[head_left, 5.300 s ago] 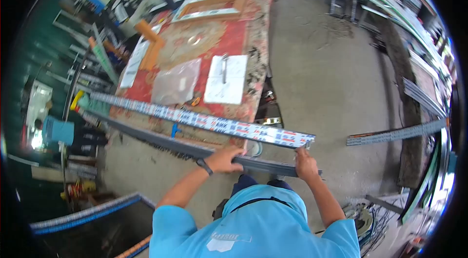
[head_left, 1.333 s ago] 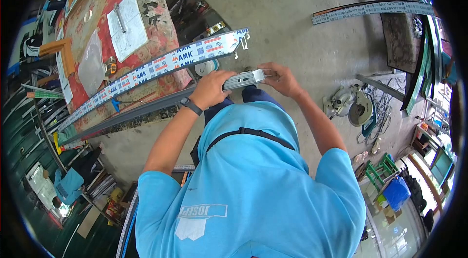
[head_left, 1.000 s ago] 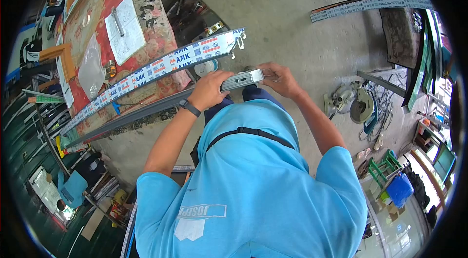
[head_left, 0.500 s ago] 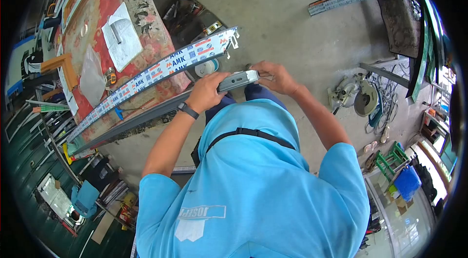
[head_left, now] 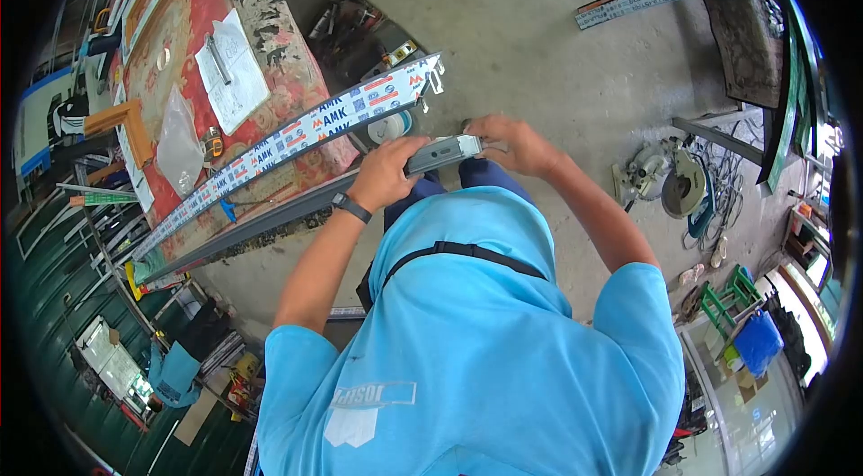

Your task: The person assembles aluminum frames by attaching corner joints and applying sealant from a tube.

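Note:
A long dark grey metal profile [head_left: 270, 222] runs slantwise from the lower left to a pale end piece [head_left: 469, 146] in front of my body. My left hand [head_left: 387, 172] is wrapped over the profile a short way behind that end. At the very tip, my right hand [head_left: 517, 145] has its thumb and bent fingers closed around the end piece; a small dark bit shows by the fingertips, too small to name. Just beyond lies a second profile [head_left: 297, 139] covered in white AMK-printed film, roughly parallel, its cut end near the left hand.
A worn red-covered table [head_left: 310, 71] at the left bears papers [head_left: 235, 85], a tape measure [head_left: 213, 142], a plastic bag [head_left: 180, 152] and a wooden corner frame [head_left: 130, 125]. A circular-bladed saw [head_left: 679, 188] and cables are on the floor at right. A round tub [head_left: 392, 127] stands beneath the profiles.
The whole view has shifted slightly, with the surroundings a little further right. Both hands stay on the grey profile in nearly the same places.

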### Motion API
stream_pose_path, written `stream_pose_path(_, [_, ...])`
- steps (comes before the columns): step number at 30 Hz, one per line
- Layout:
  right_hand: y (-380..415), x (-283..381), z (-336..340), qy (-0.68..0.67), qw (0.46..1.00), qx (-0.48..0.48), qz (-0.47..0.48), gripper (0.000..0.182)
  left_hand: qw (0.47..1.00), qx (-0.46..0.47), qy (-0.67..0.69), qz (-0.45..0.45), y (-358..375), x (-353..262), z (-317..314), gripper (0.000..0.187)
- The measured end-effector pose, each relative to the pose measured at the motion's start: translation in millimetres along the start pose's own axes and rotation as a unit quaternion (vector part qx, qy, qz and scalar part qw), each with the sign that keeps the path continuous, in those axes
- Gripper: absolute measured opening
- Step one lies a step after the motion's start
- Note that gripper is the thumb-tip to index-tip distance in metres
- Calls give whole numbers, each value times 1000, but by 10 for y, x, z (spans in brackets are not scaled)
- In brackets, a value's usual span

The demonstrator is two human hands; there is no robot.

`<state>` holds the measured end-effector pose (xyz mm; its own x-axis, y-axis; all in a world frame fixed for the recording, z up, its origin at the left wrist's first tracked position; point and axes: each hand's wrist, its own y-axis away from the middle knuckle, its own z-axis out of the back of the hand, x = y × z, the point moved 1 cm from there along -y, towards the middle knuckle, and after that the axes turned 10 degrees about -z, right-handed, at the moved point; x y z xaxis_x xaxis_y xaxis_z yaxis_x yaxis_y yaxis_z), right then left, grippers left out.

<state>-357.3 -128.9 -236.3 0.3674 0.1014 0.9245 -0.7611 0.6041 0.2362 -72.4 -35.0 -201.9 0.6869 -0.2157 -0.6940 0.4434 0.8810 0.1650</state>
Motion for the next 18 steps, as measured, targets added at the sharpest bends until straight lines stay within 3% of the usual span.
stream_pose_path(3, [-3, -93, -67, -149, 985, 32, -78, 43, 1000, -4, 2, -10, -2, -21, 17, 66])
stream_pose_path(6, [-10, -284, -264, -384, 919, 45, -80, 49, 1000, -1, 3, 4, -22, -47, 28, 67])
stream_pose_path(9, [16, -285, -336, -505, 830, -7, -238, 58, 1000, 10, 14, 9, -49, -55, 41, 67])
stream_pose_path(12, [-44, -342, -532, -552, 794, 13, -254, 60, 1000, 20, 18, 16, -96, -99, 66, 67])
stream_pose_path(15, [-17, -340, -536, -517, 831, -42, -202, 57, 1000, 23, 7, 16, -117, -122, 68, 67])
stream_pose_path(18, [13, -326, -459, -433, 875, -59, -209, 49, 999, 30, 1, 12, -138, -91, 44, 67])
